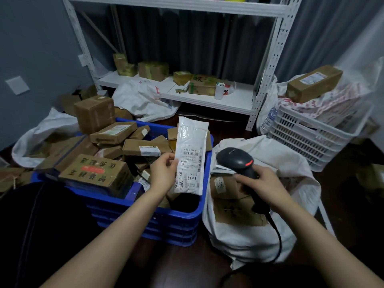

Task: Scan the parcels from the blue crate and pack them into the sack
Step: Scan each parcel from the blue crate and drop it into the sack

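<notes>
Nearest to you, your left hand [164, 170] pinched the flat white parcel [190, 150] by its left edge, thumb on the printed side, fingers hidden behind it. You held it upright above the near right part of the blue crate [176, 217], its label turned toward you. Your right hand [264, 183] was clenched round the handle of the black scanner [236, 161], whose head pointed left toward the parcel and showed a red light on top. The scanner and the parcel were near each other but apart. Its black cable [278, 235] hung down across the front of the sack [249, 246].

The sack stood just beside the crate on your right, its mouth open below the scanner, with a brown box [224, 187] lying inside. The crate itself was heaped with cardboard parcels; a large box with a red sticker [95, 173] lay at its near left corner, and a taller box [94, 114] stood at the far left.

Farther off on your right sat a white slatted basket [311, 140] lined with a printed bag, a long brown box [313, 86] resting on top. At the back stood a white metal shelf [207, 98] with several small boxes and a white cup [218, 91], and a crumpled white bag [143, 100] slumped against its front edge.
</notes>
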